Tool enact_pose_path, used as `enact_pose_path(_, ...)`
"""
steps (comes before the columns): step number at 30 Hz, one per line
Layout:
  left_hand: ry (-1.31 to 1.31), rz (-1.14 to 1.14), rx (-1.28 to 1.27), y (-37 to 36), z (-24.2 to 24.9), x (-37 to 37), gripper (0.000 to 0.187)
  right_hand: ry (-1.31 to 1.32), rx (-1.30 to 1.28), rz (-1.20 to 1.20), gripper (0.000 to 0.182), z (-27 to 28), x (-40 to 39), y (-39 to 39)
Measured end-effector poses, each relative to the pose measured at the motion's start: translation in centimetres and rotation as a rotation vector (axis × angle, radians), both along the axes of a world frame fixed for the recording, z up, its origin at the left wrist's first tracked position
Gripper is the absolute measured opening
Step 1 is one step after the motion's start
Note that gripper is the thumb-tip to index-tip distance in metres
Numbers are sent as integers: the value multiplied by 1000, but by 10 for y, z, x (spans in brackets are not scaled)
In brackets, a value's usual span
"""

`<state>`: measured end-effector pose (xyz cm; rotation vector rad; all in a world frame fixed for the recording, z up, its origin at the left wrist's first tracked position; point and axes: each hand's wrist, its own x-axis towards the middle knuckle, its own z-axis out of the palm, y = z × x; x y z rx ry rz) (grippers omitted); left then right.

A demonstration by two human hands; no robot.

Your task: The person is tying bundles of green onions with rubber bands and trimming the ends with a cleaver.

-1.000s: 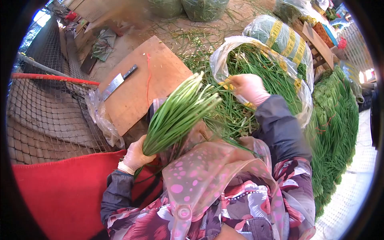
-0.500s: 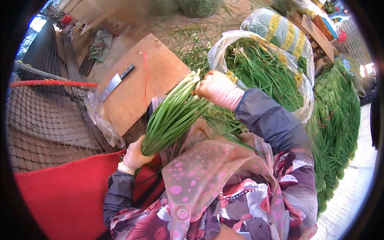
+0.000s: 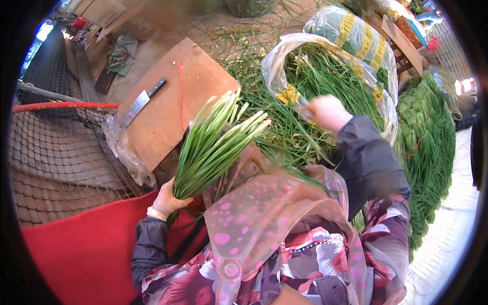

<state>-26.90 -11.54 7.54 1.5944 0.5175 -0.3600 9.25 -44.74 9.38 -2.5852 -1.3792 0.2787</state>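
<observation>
My left hand (image 3: 168, 199), in a pale glove, is wrapped round the leafy lower end of a bunch of chives (image 3: 216, 145). The pale stalk ends fan out up and to the right, over the corner of a board. Away from the bunch, my right hand (image 3: 328, 113) is at the near edge of an open clear plastic bag (image 3: 274, 66) full of loose chives (image 3: 330, 84). Its fingers look curled in and are a little blurred; whether anything is in them is hidden. Loose green leaves (image 3: 290, 137) lie below that hand.
A knife (image 3: 145, 101) and a red tie (image 3: 181, 96) lie on the wooden board (image 3: 168, 122). Behind the open bag is a wrapped bag with yellow tape (image 3: 363, 46). Stacked chives (image 3: 427, 152) rise at right. Netting (image 3: 66, 152) and red cloth (image 3: 86, 244) are at left.
My right hand has left the stalk ends and moved right, to the bag's edge. The bunch's pale ends have spread apart, while my left hand still grips it.
</observation>
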Motion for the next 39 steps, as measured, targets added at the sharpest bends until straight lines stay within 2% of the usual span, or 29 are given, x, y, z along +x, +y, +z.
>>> enact_pose_path(2,-53,-28,7,1,2,6,67,-35,384,311,36,16,-10,47)
enact_pose_path(3,-43,-52,34,1,2,8,66,-50,411,397,43,22,-20,67)
enact_pose_path(4,-31,-76,59,1,2,9,65,-160,387,488,39,5,-22,85)
enact_pose_path(6,-29,-63,46,1,2,10,63,84,67,471,29,-7,-29,104)
enact_pose_path(7,-19,-59,29,1,2,9,63,87,68,475,29,-3,-32,104)
enact_pose_path(10,-7,-71,22,3,1,8,63,24,-10,417,20,4,-40,99)
enact_pose_path(13,-56,-90,46,-1,0,16,63,43,154,308,20,-3,-31,77)
enact_pose_path(15,-96,-75,59,-3,3,15,64,-41,32,8,17,11,-11,52)
enact_pose_path(16,-97,-130,240,-1,5,13,66,49,272,-197,17,-15,13,22)
enact_pose_path(17,-98,-182,421,-1,7,12,68,160,187,-432,19,6,20,3)
enact_pose_path(18,-99,-170,416,-4,8,9,68,-22,-98,-411,22,-13,33,-21)
enact_pose_path(19,-110,-177,613,-9,11,6,72,-43,-588,-226,24,-29,29,-33)
enact_pose_path(20,-119,-187,811,-14,17,5,75,-27,-797,2,26,-51,7,-53)
enact_pose_path(22,-161,-187,898,-29,34,12,81,208,-830,-86,28,-44,-18,-56)
enact_pose_path(24,-173,-261,1075,-40,35,8,83,220,-388,-265,34,-4,-13,-27)
enact_pose_path(26,-246,-264,1137,-47,35,6,85,591,229,-424,38,13,-6,-2)
enact_pose_path(28,-150,-345,1284,-51,39,9,86,646,525,-113,41,31,-28,35)
enact_pose_path(30,-164,-361,1335,-54,41,9,88,279,489,155,35,23,-51,67)
enact_pose_path(32,-149,-411,1376,-59,48,12,88,256,290,313,33,14,-67,85)
enact_pose_path(33,-139,-405,1377,-62,51,13,88,362,180,342,28,0,-71,91)
enact_pose_path(34,-100,-421,1401,-65,54,14,86,309,225,334,23,-4,-74,91)
enact_pose_path(37,-29,-457,1396,-71,61,17,89,1005,523,-169,18,-14,-74,80)
enact_pose_path(38,-3,-477,1374,-72,62,18,93,1026,528,-255,19,-5,-69,75)
enact_pose_path(39,-6,-475,1371,-72,61,19,93,920,502,-333,21,-17,-60,65)
